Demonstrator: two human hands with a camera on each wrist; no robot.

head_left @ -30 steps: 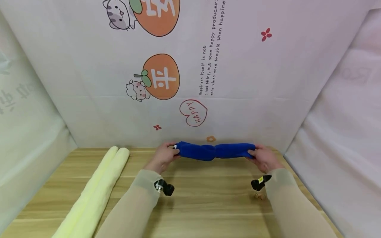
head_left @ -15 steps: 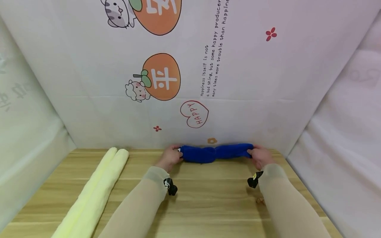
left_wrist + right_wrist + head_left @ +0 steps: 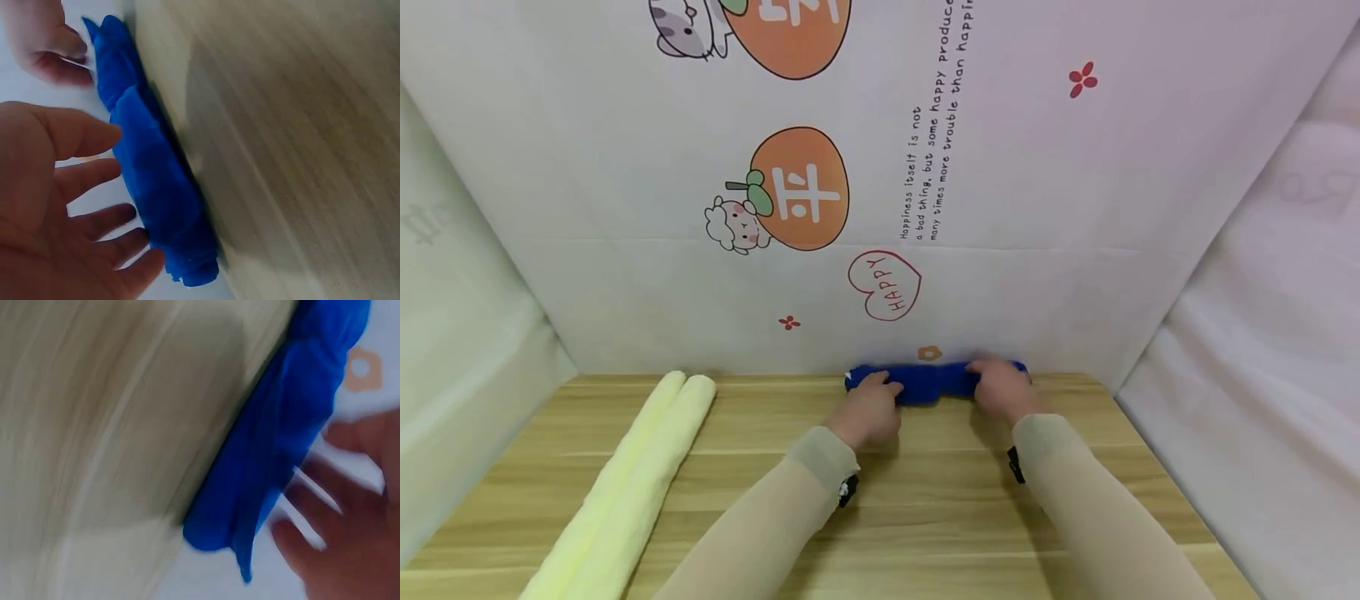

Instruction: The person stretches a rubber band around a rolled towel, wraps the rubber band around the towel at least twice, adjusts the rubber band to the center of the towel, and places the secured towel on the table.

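A rolled blue towel point(image 3: 919, 385) lies lengthwise along the rear of the wooden table, against the printed white backdrop. My left hand point(image 3: 867, 412) is at its left half; in the left wrist view the fingers of that left hand point(image 3: 69, 194) are spread beside the blue towel point(image 3: 156, 169), not curled round it. Over the right half is my right hand point(image 3: 1004, 392), slightly blurred. The right wrist view has this right hand point(image 3: 356, 487) with fingers apart along the edge of the blue towel point(image 3: 269, 425). Whether fingertips touch the cloth is hard to tell.
Two pale yellow rolls point(image 3: 625, 483) of fluffy cloth lie side by side on the left of the table point(image 3: 940, 508). White cloth hangs at the back point(image 3: 1000, 208) and on both sides, meeting the table's rear edge.
Both hands have let go of the blue towel's ends and moved inward above it. The towel has settled at the rear of the table, its two halves more nearly in line.
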